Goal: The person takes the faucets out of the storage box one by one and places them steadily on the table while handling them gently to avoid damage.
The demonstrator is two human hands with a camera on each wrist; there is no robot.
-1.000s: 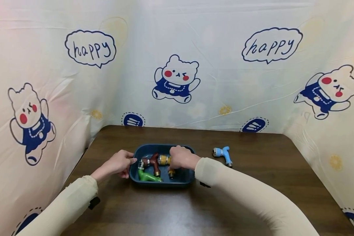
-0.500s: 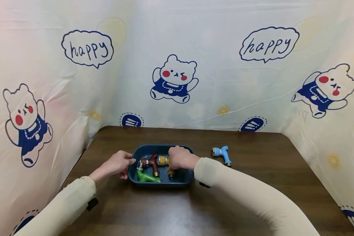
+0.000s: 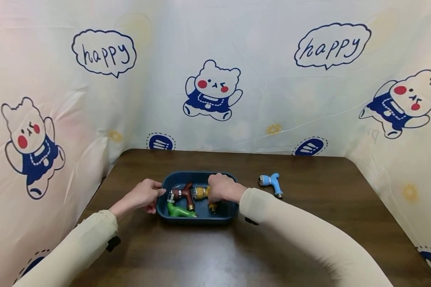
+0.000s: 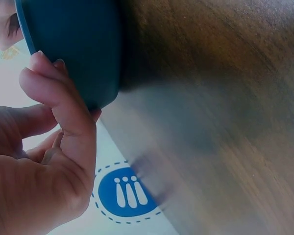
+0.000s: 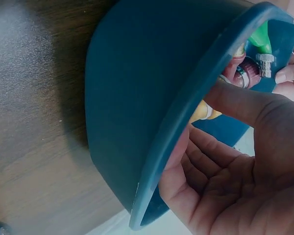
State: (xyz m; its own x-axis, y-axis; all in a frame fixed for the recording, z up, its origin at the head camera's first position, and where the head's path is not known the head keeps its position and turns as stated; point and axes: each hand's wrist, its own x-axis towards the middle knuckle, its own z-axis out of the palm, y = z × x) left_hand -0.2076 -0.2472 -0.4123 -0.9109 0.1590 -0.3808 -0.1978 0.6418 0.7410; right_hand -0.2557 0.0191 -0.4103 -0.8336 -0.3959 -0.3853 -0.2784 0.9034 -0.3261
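Currently, right hand (image 3: 222,188): thumb and fingers curled together round the body of the yellow tap, a close grip; exact finger contact partly hidden.
Yellow tap (image 3: 200,193): one, inside the tray, right of its middle; ribbed head toward the left, outlet toward the near wall, middle covered by the hand.
Left hand (image 3: 145,195): thumb and fingers pinching the left end of the tray at its rim; no tap held.
Tray (image 3: 197,220): one, dark blue, rounded corners, standing on the table.
Brown tap (image 3: 188,196): one, in the tray, just left of the yellow; outlet toward the near side.
Green tap (image 3: 181,212): one, in the tray, near left corner, lying along the near wall; contact with the brown cannot be told.
Blue tap (image 3: 275,184): one, on the table (image 3: 158,259), right of the tray and apart from it.
Step in hand, as judged: handling the yellow tap inside a steadied tray.
Good practice, grip: hold by the firm body; the ribbed head might turn under the fingers.
Good practice, path: go straight up or down, sparing the brown tap a knock.
Good practice, left side: light, even hold, lest the tray skid or tip.
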